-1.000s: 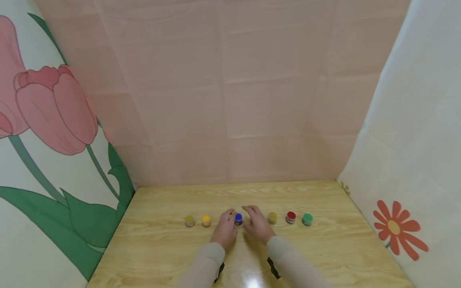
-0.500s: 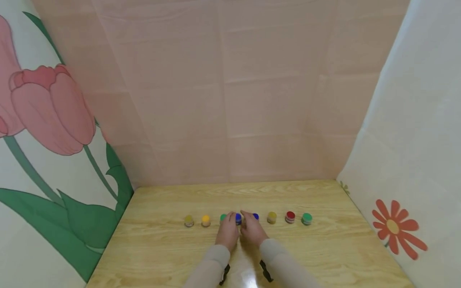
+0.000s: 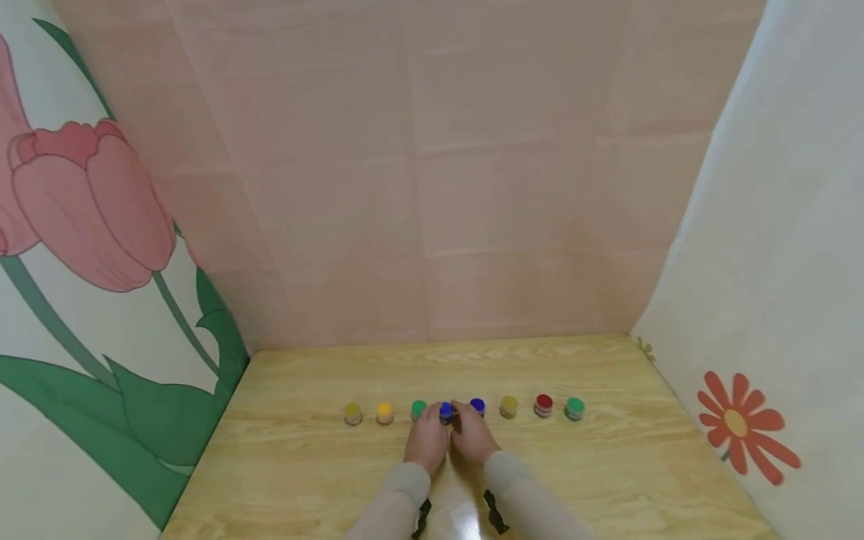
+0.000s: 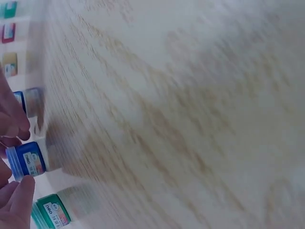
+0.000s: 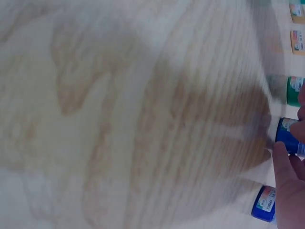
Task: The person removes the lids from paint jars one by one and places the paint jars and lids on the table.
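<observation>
A small blue paint jar (image 3: 446, 413) stands upright between the two hands, near the middle of a row. My left hand (image 3: 427, 442) holds it from the left, its thumb against the labelled side of the jar (image 4: 32, 161) in the left wrist view. From the other side my right hand (image 3: 474, 435) grips the same jar, its thumb low on the body in the right wrist view. Just left of the hands is a green paint jar (image 3: 418, 408), partly covered by the left hand. A second blue paint jar (image 3: 477, 406) sits right behind the right hand's fingers.
Farther left along the row stand an olive-yellow jar (image 3: 353, 414) and an orange jar (image 3: 385, 413). To the right are another olive-yellow jar (image 3: 508, 407), a red jar (image 3: 543, 406) and a green jar (image 3: 574, 409). The wooden table (image 3: 304, 472) meets a pink cloth backdrop (image 3: 432, 225).
Both hands have come together around the middle blue jar, the right hand moving left. The green and second blue jars beside it have come into sight.
</observation>
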### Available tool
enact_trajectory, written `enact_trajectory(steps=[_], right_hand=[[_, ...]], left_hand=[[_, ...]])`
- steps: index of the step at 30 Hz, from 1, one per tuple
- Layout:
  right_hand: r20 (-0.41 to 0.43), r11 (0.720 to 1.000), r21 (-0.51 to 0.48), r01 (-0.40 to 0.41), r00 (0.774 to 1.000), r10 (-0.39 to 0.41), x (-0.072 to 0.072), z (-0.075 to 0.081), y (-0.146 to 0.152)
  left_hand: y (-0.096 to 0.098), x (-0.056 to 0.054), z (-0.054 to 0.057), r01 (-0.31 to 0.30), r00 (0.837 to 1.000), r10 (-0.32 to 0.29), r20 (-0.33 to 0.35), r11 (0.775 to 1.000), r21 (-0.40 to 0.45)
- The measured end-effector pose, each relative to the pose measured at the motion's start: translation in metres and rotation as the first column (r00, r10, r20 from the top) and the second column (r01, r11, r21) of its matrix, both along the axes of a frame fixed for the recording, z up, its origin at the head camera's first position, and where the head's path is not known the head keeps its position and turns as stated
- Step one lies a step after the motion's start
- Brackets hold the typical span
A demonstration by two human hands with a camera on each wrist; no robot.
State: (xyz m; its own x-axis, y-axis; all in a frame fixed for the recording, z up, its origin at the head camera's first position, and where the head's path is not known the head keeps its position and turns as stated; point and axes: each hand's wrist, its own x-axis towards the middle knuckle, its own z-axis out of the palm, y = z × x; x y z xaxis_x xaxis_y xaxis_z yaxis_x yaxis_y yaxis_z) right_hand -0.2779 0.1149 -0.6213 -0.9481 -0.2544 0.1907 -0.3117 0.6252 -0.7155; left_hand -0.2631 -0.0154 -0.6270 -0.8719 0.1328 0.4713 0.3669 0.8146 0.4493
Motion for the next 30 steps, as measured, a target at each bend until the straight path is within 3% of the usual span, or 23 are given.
enact_trajectory(steps=[5,9,14,18,21,23,27,30], right_hand=[[-0.015,1.0,-0.006,0.009,1.0,-0.009,0.001,-0.003,0.001],[-0.022,0.998,-0.064,0.017,1.0,-0.018,0.005,-0.005,0.004],[0.026,0.991,-0.123,0.05,0.999,-0.047,0.009,-0.008,0.006],[0.053,0.983,-0.166,0.073,0.996,-0.065,0.014,-0.009,0.006],[0.061,0.981,-0.175,0.081,0.996,-0.071,0.018,-0.009,0.007],[0.069,0.981,-0.18,0.078,0.995,-0.067,0.02,-0.01,0.007],[0.107,0.976,-0.209,0.065,0.993,-0.044,0.022,-0.01,0.007],[0.138,0.973,-0.222,0.062,0.99,-0.032,0.023,-0.01,0.007]], left_hand=[[-0.005,0.002,0.001,0.016,0.999,-0.018,0.032,0.999,0.048],[-0.009,0.006,0.001,0.057,0.993,-0.066,0.098,0.995,0.088],[-0.017,0.008,0.0,0.123,0.969,-0.155,0.192,0.978,0.168],[-0.021,0.012,0.002,0.159,0.94,-0.229,0.251,0.949,0.273],[-0.022,0.014,0.001,0.173,0.929,-0.272,0.252,0.919,0.356],[-0.023,0.013,-0.004,0.178,0.931,-0.283,0.232,0.903,0.39],[-0.025,0.011,-0.013,0.176,0.943,-0.273,0.191,0.895,0.41],[-0.027,0.012,-0.016,0.178,0.942,-0.277,0.19,0.891,0.418]])
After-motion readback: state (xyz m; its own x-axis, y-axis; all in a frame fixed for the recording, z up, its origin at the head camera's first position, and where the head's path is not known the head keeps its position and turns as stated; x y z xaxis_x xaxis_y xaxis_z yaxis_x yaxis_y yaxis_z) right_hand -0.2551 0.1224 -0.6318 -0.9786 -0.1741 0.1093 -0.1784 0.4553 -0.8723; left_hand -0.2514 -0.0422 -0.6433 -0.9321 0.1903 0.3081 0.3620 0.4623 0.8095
